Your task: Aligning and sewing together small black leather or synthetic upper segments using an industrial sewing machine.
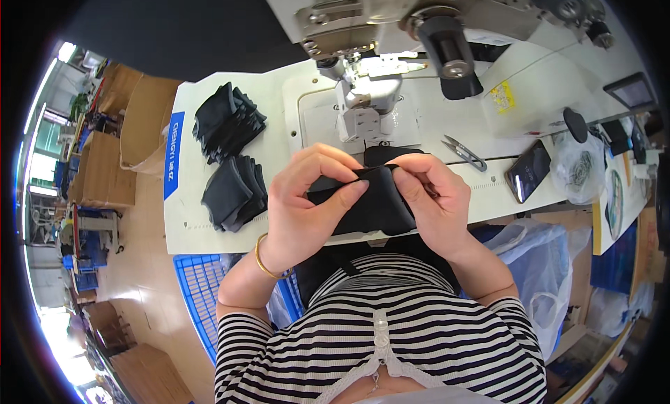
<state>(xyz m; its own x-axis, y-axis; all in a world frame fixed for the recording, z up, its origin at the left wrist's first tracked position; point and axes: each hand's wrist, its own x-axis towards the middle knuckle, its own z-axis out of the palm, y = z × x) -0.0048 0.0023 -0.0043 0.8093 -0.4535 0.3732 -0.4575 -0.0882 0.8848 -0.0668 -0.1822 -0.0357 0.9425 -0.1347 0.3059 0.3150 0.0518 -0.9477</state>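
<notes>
Your black-and-white striped shirt (426,313) fills the view at 6 o'clock. At the far left, around 9 o'clock, bright windows (46,165) line the room, with a stack of cardboard boxes (108,170) over the tan floor (150,292). An open carton (149,121) stands at 10 o'clock, close by the white sewing table (185,208), whose end carries a blue label (174,153). Below the table's edge at 8 o'clock sits a blue plastic basket (199,282).

On the tabletop you have two piles of black fabric pieces: one (229,121) at 10 o'clock, the other (234,195) at 9, just beside it. Your left hand (293,205), gold bangle (262,257) at the wrist, pinches a folded black fabric piece (380,205) between thumb and forefinger. You have that piece near the centre, in front of the sewing machine (366,118) at 12 o'clock. Your right hand (443,208) nips its upper right edge, thumb against finger, other fingers curled.

Farther right, thread snips (466,153) lie between 2 and 3 o'clock, then a smartphone (528,170) at 3. A large translucent plastic bag (544,264) hangs toward 4, and a smaller clear bag (578,167) rests beyond the phone.
</notes>
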